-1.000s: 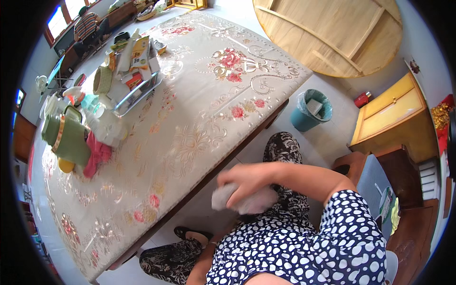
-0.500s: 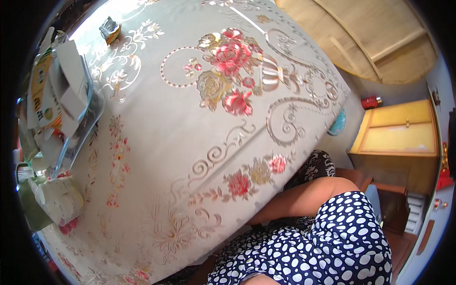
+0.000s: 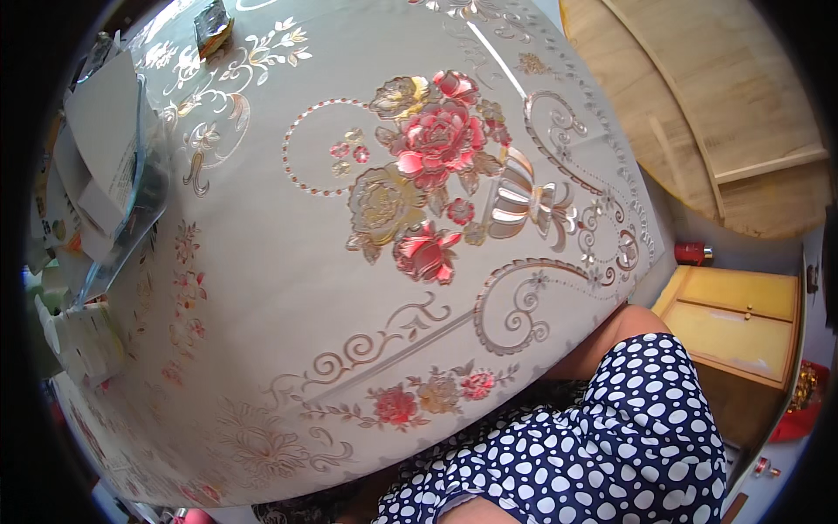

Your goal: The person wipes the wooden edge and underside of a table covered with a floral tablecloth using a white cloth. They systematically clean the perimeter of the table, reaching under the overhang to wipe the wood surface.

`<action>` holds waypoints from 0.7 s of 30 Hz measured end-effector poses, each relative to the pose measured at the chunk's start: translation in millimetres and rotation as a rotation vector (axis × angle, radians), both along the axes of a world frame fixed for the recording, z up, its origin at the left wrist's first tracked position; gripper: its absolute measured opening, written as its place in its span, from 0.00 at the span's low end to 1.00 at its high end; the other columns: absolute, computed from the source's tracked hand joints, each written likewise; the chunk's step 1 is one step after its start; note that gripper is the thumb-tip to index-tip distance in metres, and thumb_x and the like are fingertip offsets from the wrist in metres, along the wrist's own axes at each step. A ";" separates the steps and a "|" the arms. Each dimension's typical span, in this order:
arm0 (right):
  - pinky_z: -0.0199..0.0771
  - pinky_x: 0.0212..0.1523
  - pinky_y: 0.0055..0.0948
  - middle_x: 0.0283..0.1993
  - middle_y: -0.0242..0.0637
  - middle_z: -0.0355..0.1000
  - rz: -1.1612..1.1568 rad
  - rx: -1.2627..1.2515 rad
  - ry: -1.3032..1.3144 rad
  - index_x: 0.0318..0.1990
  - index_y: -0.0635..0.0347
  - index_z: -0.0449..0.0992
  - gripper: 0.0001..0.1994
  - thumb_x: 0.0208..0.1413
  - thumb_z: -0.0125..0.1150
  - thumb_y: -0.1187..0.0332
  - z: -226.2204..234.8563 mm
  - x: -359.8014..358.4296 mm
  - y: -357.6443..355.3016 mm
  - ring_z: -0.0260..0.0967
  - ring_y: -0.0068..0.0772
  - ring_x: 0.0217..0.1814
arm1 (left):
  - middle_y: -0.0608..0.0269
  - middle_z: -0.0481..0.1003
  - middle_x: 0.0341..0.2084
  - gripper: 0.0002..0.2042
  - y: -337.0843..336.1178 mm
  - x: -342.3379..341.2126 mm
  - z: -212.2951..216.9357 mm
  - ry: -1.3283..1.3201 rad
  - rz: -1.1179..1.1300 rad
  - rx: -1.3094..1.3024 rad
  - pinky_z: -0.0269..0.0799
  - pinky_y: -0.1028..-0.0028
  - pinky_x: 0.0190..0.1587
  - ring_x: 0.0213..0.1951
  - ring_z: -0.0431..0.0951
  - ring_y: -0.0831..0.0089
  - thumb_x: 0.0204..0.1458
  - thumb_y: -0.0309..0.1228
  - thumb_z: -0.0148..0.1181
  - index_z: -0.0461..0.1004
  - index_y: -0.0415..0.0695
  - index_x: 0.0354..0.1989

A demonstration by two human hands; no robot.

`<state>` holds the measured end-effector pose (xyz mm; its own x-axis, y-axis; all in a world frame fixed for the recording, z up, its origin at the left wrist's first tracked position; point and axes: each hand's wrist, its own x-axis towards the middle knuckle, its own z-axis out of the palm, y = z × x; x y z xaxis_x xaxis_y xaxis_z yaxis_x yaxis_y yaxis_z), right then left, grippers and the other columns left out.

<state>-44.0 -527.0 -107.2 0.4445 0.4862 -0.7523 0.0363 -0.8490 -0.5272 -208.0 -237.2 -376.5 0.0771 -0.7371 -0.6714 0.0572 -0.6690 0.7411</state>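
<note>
Neither of my hands shows. My right arm [image 3: 624,330], below a navy sleeve with white dots [image 3: 655,393], goes down past the near right edge of a table, and the tabletop hides the forearm and hand. What that hand touches cannot be seen. The table is covered with a pale grey tablecloth [image 3: 262,288] printed with red and gold flowers. Dark patterned fabric [image 3: 550,395] shows between the table edge and the dotted cloth.
At the left stands a clear plastic bin [image 3: 157,188] with papers and cartons, beside a white-and-green tub [image 3: 92,341]. A small foil packet [image 3: 212,31] lies at the far left. Rightward are a round wooden board [image 3: 698,105], a red bottle [image 3: 692,253] and a yellow cabinet [image 3: 729,314].
The view has shifted, so the table's contents sit differently in the picture. Less of my right forearm shows beside the table edge, and the blue item by the far corner has gone from sight.
</note>
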 end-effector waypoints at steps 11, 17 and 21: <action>0.79 0.45 0.45 0.43 0.44 0.80 0.202 0.140 -0.149 0.44 0.61 0.80 0.16 0.47 0.65 0.65 -22.4 -23.2 10.6 0.78 0.46 0.48 | 0.47 0.74 0.56 0.21 -28.4 4.0 13.7 -0.120 -0.108 0.005 0.69 0.61 0.60 0.56 0.74 0.51 0.57 0.30 0.62 0.71 0.40 0.59; 0.79 0.44 0.44 0.43 0.43 0.80 0.355 0.196 -0.255 0.44 0.60 0.81 0.16 0.46 0.65 0.65 -46.5 -28.7 29.6 0.78 0.46 0.48 | 0.47 0.74 0.56 0.21 -41.9 44.9 58.9 -0.419 -0.200 -0.217 0.69 0.61 0.59 0.56 0.74 0.51 0.57 0.30 0.62 0.72 0.40 0.59; 0.79 0.44 0.44 0.43 0.43 0.80 0.428 0.212 -0.337 0.43 0.60 0.81 0.16 0.46 0.65 0.65 -70.5 -21.2 25.0 0.79 0.46 0.48 | 0.46 0.76 0.50 0.14 -98.1 84.0 243.5 -0.704 0.140 -0.218 0.73 0.60 0.54 0.51 0.77 0.51 0.53 0.26 0.64 0.76 0.39 0.49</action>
<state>-65.2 -501.9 -177.8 0.3732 0.7997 -0.4703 0.5482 -0.5991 -0.5836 -124.1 -335.3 -133.1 0.5378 -0.7993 -0.2683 -0.4056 -0.5242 0.7488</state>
